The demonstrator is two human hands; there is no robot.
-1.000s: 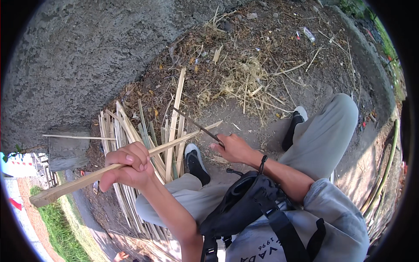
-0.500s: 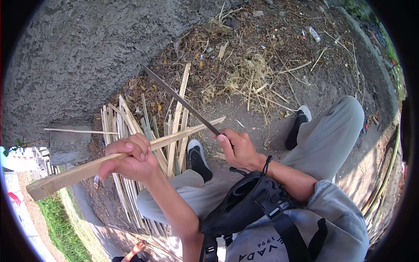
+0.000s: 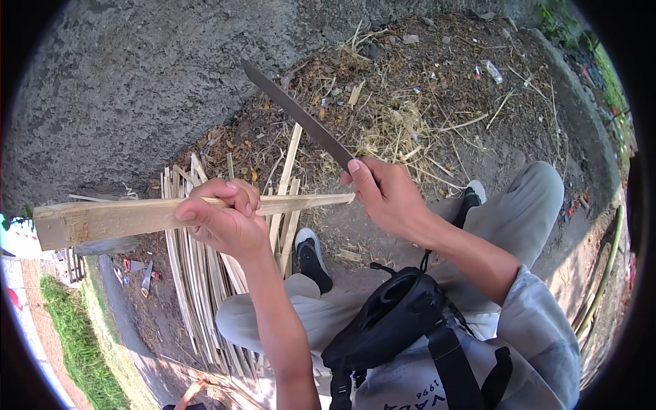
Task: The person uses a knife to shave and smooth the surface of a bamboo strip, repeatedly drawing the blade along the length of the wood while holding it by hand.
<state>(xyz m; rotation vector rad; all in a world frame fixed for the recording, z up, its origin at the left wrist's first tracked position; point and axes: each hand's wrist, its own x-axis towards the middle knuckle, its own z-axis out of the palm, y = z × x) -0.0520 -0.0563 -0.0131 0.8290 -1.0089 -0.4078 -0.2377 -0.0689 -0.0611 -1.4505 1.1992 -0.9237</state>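
Note:
A long pale bamboo slat (image 3: pixel 130 217) lies almost level across the front of me, its thick end at the left and its narrow tip near my right wrist. My left hand (image 3: pixel 229 217) is closed around its middle, thumb and fingers wrapped over it. In my right hand (image 3: pixel 388 198) is the handle of a long machete (image 3: pixel 301 116), mostly hidden by the fingers. Its dark blade points up and to the left, apart from the slat, with the broad face showing.
Below the slat, a pile of split bamboo strips (image 3: pixel 205 294) lies on the ground beside my left foot (image 3: pixel 311 256). Fibre shavings (image 3: pixel 393 133) are scattered ahead. A rough grey concrete surface (image 3: pixel 150 96) rises at the far left. A handsaw (image 3: pixel 147 279) rests at the left.
The slat's thick end has swung up, so the slat is nearer level. My right hand has risen to the right, and the machete has turned to show more of its blade.

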